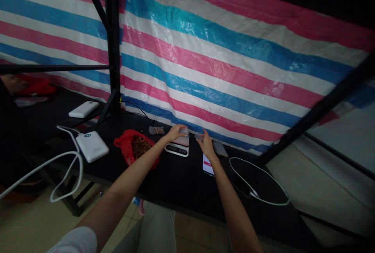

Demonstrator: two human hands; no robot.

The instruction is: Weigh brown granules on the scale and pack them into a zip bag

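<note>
My left hand [176,132] is closed on a small clear plastic piece [184,130], above the far end of a white kitchen scale [177,150] with a dark display strip. To the right, my right hand [206,145] pinches another small clear plastic piece [199,136]; whether these are bags or cups I cannot tell. Left of the scale, an open red plastic bag [125,146] holds many small brown grains [141,145]. Behind it lies a small clear bag [156,130] with brown contents. Under my right forearm a phone [208,166] is lit, partly hidden.
A flat grey packet [220,149] and a looped white cable [263,170] lie right on the black table [178,182]. White power banks [92,146] stand left, one cabled. A black metal post [113,42] rises before striped sheeting [205,57]. Another person's hand [13,84] is far left.
</note>
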